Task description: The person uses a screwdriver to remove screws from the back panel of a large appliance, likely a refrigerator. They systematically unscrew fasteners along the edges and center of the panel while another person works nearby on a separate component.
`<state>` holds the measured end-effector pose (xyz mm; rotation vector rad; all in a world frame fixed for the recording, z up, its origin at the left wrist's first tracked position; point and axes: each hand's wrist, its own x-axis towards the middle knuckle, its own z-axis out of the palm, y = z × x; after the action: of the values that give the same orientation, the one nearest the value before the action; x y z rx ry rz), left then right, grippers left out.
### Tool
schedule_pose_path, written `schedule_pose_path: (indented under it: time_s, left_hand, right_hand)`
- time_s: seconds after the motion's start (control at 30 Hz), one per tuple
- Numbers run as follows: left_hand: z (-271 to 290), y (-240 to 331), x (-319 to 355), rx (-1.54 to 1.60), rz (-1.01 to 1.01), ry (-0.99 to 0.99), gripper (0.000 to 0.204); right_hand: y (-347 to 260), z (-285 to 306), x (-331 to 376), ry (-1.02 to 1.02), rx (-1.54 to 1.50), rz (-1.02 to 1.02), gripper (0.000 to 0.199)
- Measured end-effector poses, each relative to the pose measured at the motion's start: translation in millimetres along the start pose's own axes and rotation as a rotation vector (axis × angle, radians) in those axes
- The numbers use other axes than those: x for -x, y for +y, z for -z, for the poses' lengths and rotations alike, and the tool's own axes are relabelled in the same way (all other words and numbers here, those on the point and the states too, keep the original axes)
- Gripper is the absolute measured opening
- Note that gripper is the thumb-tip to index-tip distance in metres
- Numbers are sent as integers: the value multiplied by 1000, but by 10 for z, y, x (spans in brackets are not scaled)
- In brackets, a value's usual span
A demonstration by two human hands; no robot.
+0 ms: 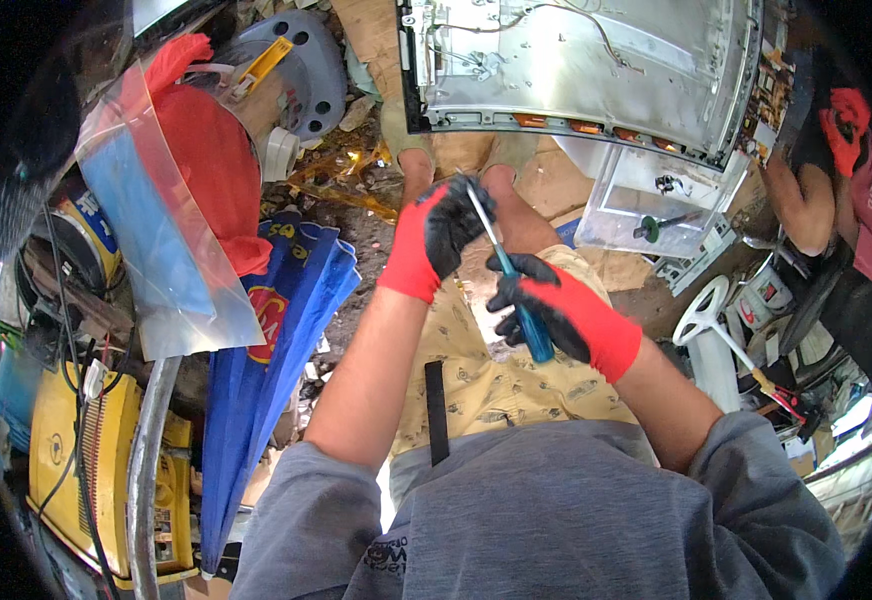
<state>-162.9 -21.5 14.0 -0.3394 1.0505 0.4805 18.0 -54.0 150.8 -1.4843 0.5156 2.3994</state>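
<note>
Blue-handled screwdriver [506, 264] is calling for steadiness: right hand [571, 310] is wrapping fingers round it; left hand [441, 235] is curling fingers beside its tip, pinch unclear.

Likely a cluttered repair workshop: screwdriver [536, 343] at the dial's centre, opened metal panel [576, 75] at one o'clock, yellow machine casing [59, 440] at eight.

Screwdriver [507, 266]: smooth bright metal shaft [483, 214]; glossy, translucent blue plastic handle [534, 338]. Work gloves [596, 320]: red cloth, matt black facing. Large panel [566, 80]: shiny sheet metal. Clear bag [146, 220]: glossy plastic film. Blue umbrella [241, 420]: creased cloth. Pole [146, 460]: dull grey metal, rough. Yellow casing [56, 430]: hard plastic.
</note>
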Motion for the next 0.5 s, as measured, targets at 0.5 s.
schedule_pose_path:
  time_s: [0.5]
  left_hand:
    - [-58,-102,-765,9,-172,55,33]
  right_hand:
    - [-739,-558,-70,691,1324,486,32]
